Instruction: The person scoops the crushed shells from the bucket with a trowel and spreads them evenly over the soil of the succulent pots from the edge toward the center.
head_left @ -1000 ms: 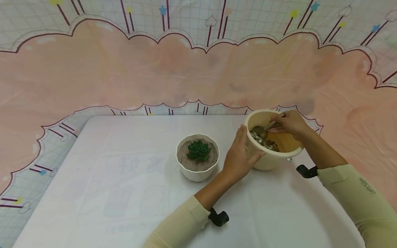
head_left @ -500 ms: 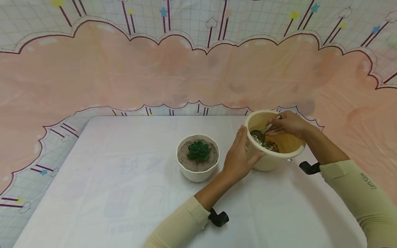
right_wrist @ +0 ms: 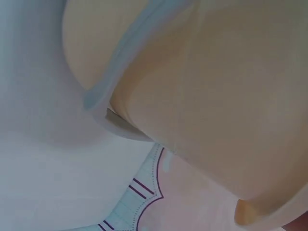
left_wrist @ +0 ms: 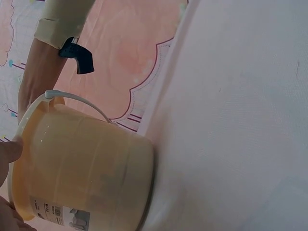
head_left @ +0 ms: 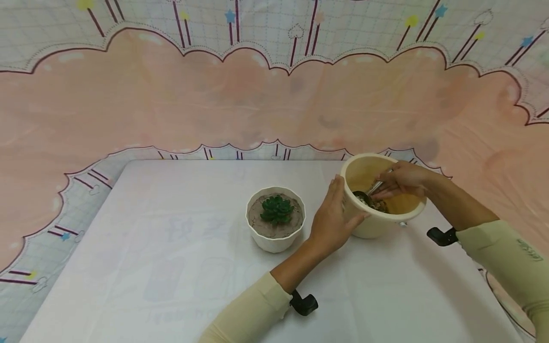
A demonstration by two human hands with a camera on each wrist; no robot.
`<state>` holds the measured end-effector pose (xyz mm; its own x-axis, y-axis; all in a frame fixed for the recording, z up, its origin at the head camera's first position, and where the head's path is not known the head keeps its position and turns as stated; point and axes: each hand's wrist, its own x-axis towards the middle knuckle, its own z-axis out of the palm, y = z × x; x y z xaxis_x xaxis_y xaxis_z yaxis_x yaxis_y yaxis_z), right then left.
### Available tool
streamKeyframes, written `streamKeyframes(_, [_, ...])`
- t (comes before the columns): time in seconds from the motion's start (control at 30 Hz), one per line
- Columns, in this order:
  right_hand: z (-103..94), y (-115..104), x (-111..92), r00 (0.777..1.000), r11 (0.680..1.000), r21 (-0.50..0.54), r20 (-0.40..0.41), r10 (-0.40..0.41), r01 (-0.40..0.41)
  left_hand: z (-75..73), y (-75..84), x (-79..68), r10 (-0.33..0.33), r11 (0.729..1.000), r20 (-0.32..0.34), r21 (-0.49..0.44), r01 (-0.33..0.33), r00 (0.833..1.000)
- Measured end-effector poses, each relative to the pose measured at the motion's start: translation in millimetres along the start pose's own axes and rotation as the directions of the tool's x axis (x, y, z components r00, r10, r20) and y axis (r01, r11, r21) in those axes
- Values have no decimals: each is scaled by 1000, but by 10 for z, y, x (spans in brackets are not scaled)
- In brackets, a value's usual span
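In the head view a cream plastic bucket [head_left: 373,226] stands on the white table at the right, with loose, speckled grainy material [head_left: 377,206] in the bottom. My left hand [head_left: 330,221] lies against the bucket's left side, fingers extended and thumb pointing right below the rim. Inside the bucket's mouth, my right hand [head_left: 401,181] holds a metal spoon [head_left: 375,186] by its handle, its bowl down at the material. The left wrist view shows the bucket's outer wall [left_wrist: 91,163] and my left thumb [left_wrist: 10,150] at the rim. No right fingers show in the right wrist view.
Left of the bucket sits a white scalloped pot [head_left: 274,244] holding a green succulent [head_left: 276,209] in greyish soil. A pale handle [left_wrist: 79,98] hangs along the bucket's side. Behind the white table [head_left: 171,267] hangs a peach patterned cloth [head_left: 206,100].
My right hand has lowered with the spoon, and its bowl has sunk deeper toward the grainy material. My left hand stays against the bucket. The potted succulent has not moved.
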<state>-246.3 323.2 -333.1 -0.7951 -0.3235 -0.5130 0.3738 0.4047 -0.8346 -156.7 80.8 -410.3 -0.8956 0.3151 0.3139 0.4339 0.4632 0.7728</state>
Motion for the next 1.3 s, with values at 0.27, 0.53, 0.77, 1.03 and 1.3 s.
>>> streamKeyframes(0.27, [46, 28, -68, 999, 994, 101, -28, 35, -32, 13, 8, -15, 17, 999, 0, 42, -17, 1000])
streamKeyframes(0.53, [24, 32, -132, 997, 984, 168, -28, 67, -61, 25, 2, -30, 26, 998, -3, 57, -25, 1000])
streamKeyframes(0.77, [-87, -26, -273, 998, 955, 288, 16, 66, -67, 6, 5, -13, 27, 999, -2, 44, -27, 1000])
streamKeyframes(1.03, [-192, 1, -429, 995, 855, 511, 87, 53, -91, -19, -2, -6, 0, 1000, -2, 29, 0, 1000])
streamKeyframes(1.3, [-118, -3, -446, 994, 821, 567, -34, 105, -67, -14, -6, -17, -12, 1000, 10, -5, 12, 1000])
